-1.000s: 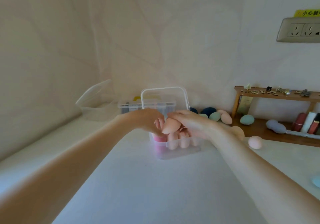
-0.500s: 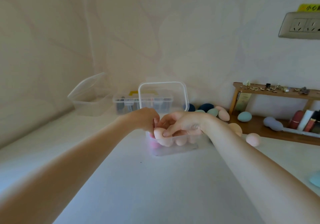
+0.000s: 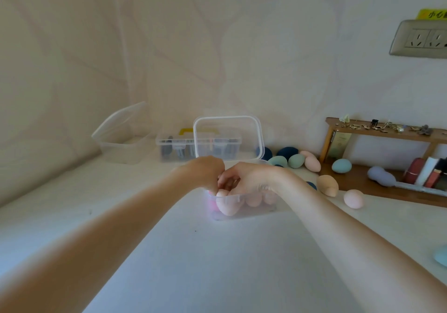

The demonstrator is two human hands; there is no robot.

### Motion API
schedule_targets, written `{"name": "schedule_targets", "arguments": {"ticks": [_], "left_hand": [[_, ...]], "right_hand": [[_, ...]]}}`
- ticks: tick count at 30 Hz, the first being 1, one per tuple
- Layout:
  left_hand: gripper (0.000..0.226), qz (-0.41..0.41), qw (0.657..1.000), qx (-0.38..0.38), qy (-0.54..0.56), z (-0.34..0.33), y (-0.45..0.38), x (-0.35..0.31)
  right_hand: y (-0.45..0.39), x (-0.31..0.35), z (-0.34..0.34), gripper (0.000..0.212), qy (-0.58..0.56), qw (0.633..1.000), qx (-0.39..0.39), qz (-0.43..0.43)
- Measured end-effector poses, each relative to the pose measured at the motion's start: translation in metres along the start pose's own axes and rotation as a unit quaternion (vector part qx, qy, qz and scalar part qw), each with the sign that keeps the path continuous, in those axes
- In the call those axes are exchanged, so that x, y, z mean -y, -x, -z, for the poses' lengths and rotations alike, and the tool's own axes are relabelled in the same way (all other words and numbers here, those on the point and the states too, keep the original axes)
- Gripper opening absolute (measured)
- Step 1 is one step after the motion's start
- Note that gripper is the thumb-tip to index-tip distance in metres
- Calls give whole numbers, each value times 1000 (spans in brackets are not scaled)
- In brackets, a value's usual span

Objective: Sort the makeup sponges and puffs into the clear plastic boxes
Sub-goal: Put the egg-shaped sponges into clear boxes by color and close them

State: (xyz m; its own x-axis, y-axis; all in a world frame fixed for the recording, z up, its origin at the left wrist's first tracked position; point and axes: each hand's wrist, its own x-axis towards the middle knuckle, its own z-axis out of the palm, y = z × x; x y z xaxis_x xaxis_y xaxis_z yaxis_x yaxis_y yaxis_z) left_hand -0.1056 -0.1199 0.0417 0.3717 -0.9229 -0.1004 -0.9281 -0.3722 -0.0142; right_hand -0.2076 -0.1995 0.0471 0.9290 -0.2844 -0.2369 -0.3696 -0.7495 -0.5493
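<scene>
A small clear box (image 3: 260, 210) stands mid-table with its lid (image 3: 227, 138) upright behind it; several pink sponges fill it. A pale pink sponge (image 3: 227, 207) sits at its front left corner. My right hand (image 3: 249, 178) reaches down into the box with its fingertips closed on that sponge's top. My left hand (image 3: 205, 172) is curled at the box's left rim, fingertips touching the same sponge. Loose sponges lie to the right: dark blue (image 3: 286, 151), green (image 3: 296, 160), tan (image 3: 327, 185), pale pink (image 3: 353, 198).
A second clear box (image 3: 121, 148) with a raised lid stands back left, beside a compartment organizer (image 3: 198, 147). A wooden shelf (image 3: 382, 131) at right holds a teal sponge (image 3: 341, 165), a lavender sponge (image 3: 381, 176) and lipsticks (image 3: 425, 173). Another teal sponge (image 3: 441, 257) lies at the right edge.
My right hand carried the pale pink sponge from above the box down into its front left corner. My left hand stayed at the box's left side.
</scene>
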Motion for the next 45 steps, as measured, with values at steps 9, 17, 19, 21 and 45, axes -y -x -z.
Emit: {"name": "schedule_targets", "arguments": {"ticks": [9, 17, 19, 21, 45], "left_hand": [[32, -8, 999, -2, 42, -4, -12, 4], [39, -31, 983, 61, 169, 32, 12, 8], [44, -30, 978, 71, 194, 31, 17, 5], [44, -31, 976, 81, 197, 31, 20, 5], [10, 48, 991, 77, -102, 19, 7, -32]], "right_hand": [[-6, -9, 4, 24, -65, 998, 6, -14], [-18, -17, 2, 16, -23, 999, 3, -43], [-19, -20, 0, 13, -5, 998, -1, -55], [-18, -19, 1, 17, 9, 998, -7, -57], [-5, -8, 7, 25, -13, 995, -20, -98]]}}
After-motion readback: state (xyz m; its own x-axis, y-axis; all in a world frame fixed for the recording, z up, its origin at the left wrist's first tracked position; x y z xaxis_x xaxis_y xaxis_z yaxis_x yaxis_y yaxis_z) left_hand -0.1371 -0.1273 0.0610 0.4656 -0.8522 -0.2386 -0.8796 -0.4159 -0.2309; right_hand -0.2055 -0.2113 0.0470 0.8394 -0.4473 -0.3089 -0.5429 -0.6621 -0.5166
